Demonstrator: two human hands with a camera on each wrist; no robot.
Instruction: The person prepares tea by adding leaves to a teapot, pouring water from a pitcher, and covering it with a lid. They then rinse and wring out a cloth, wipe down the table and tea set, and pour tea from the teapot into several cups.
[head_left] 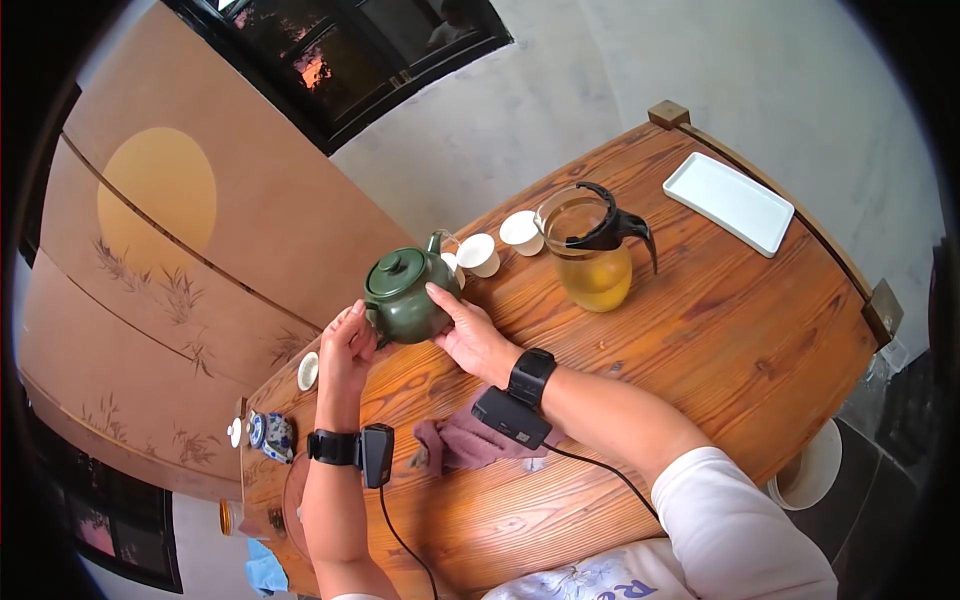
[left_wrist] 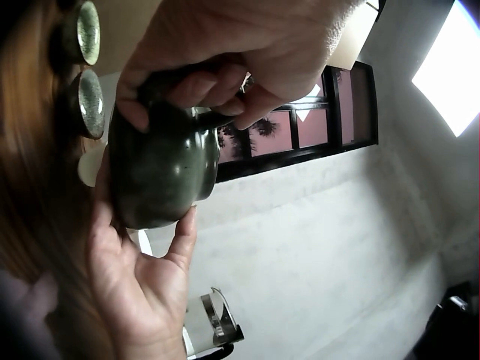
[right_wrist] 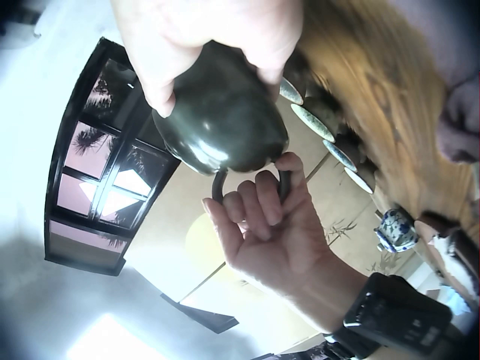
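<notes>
Dark green teapot point(head_left: 412, 312): held clear of the table point(head_left: 700, 340), lid point(head_left: 398, 270) in place. The left hand point(head_left: 345, 345) hooks curled fingers through the handle point(right_wrist: 219, 186); the right hand point(head_left: 475, 345) clasps the body between thumb and fingers. This two-sided hold presumably shares the weight and limits tipping. White cups point(head_left: 480, 260) stand in line beside the glass pitcher point(head_left: 597, 282), probably grouped for easy reach.

Teapot point(head_left: 408, 308) — dark green; cloth point(head_left: 460, 441) — mauve
</notes>
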